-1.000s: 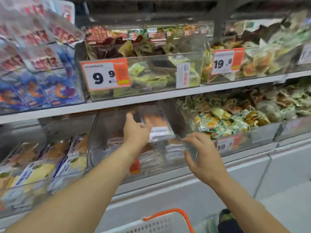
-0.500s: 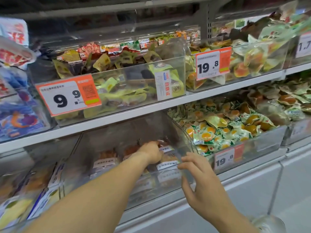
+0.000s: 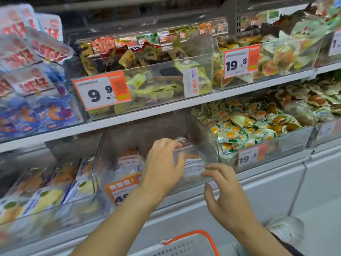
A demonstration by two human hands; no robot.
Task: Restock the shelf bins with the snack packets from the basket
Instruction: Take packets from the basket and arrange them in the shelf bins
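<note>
Left hand (image 3: 164, 163) fingers curl over a packet (image 3: 193, 164) in clear bin (image 3: 206, 130); right hand (image 3: 224, 193) spread at 4 o'clock. Lay it flat, label forward.

Bright even light, motion-blurred, warped edges

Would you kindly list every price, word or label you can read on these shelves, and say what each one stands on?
"9.9": orange price tag on the upper middle bin.
"19.8": price tag on the upper right bin.
"19.8": price tag on the egg-packet bin, lower shelf.
"4…": orange tag on the bin being filled, cut off by the left hand.
"1…": tag at the far right edge, cut off.
Small print, packet labels and distant tags: too blurred.
</note>
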